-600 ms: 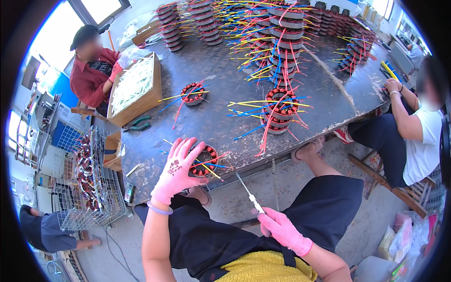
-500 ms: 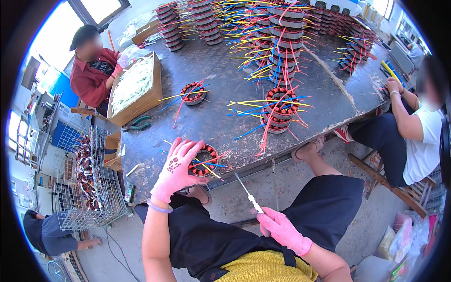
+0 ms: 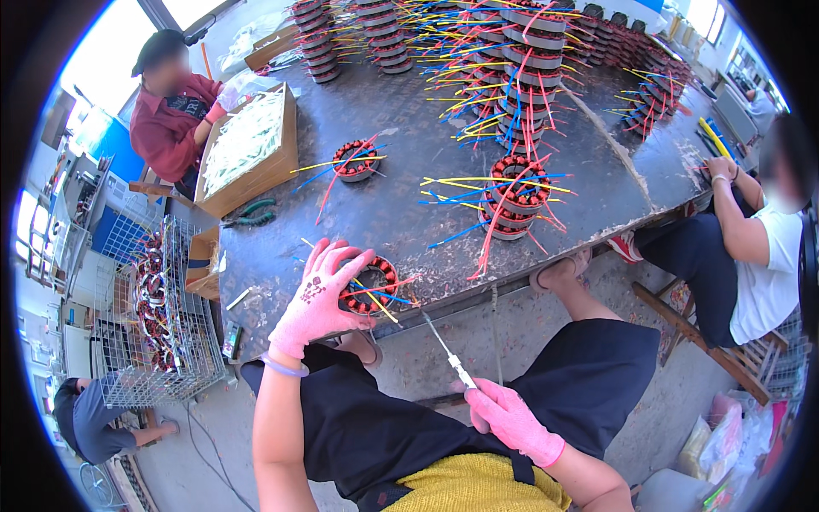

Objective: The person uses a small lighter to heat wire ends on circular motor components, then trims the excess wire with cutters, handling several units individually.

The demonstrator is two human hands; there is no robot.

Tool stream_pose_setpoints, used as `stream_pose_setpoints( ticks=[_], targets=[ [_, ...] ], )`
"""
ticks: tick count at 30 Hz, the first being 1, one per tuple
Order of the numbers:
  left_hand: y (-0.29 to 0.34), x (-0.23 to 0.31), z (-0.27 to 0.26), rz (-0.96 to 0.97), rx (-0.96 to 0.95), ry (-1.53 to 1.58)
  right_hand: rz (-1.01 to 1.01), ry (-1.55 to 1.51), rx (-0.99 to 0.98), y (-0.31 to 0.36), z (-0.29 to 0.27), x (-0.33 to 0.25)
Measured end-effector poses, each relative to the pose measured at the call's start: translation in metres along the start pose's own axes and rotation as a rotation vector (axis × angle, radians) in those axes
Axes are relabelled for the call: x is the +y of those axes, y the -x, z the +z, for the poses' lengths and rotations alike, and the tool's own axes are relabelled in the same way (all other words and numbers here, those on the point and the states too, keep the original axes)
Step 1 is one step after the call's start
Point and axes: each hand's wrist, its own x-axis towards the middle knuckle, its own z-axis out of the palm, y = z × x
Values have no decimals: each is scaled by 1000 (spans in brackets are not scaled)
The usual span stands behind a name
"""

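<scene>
My left hand (image 3: 316,299), in a pink glove, grips the left side of a motor stator (image 3: 392,282) at the near table edge. The stator is a ring with red-wound teeth, and yellow, blue and red leads cross its opening; the glove covers its left part. Closed around a slim white-handled tool (image 3: 458,369) is my right hand (image 3: 515,420), also pink-gloved. The tool's thin metal shaft points up and left toward the table edge, apart from the stator. Farther back lies a single stator (image 3: 356,177), and to its right stands a short stack of stators (image 3: 514,224).
Tall stator stacks (image 3: 533,64) with wires sticking out fill the back of the dark table (image 3: 409,230). A carton of white pieces (image 3: 281,154) and green-handled pliers (image 3: 252,213) are at left, near a wire cart (image 3: 205,341). One person sits at right; another is behind the carton.
The view has shifted slightly. Both my hands keep their grips, and the tool stays at nearly the same angle. The seated person's hands at right have come down a little.
</scene>
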Motion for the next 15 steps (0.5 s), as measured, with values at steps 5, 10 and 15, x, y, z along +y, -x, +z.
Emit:
stream_pose_setpoints(
  ticks=[5, 10, 15],
  targets=[
    [0, -2, 0, -2, -4, 24, 1, -12, 5, 2, 2, -6],
    [0, -4, 1, -3, 4, 36, 15, 19, 6, 3, 1, -6],
    [0, -5, 1, 5, 13, 32, 1, 47, 10, 2, 2, -7]
  ],
)
